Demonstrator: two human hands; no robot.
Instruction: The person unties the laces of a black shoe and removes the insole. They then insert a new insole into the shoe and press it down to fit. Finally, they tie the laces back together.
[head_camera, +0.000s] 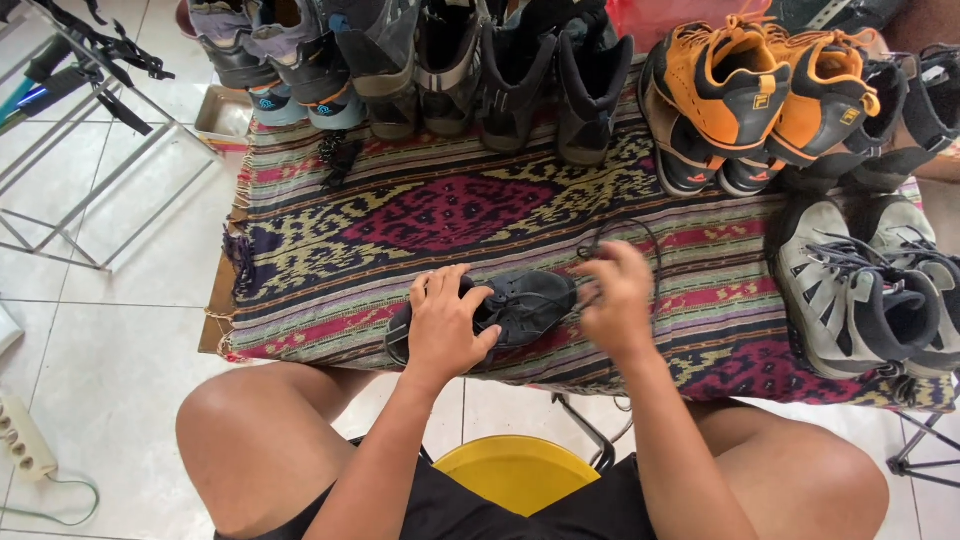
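The black shoe (520, 308) lies on its side at the near edge of the patterned cloth (330, 250); the left hand (445, 325) presses down over its heel end, fingers closed on it. The right hand (615, 295) pinches the dark lace (625, 232), which loops toward the far side. Risk: a hard pull may drag the shoe off the near edge or snag the lace on the grey shoes (865, 290) at right

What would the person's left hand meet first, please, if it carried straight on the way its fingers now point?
The left hand points away from the body, across the black shoe it rests on. Beyond lies bare patterned cloth, then probably the dark boots lined up at the far edge.
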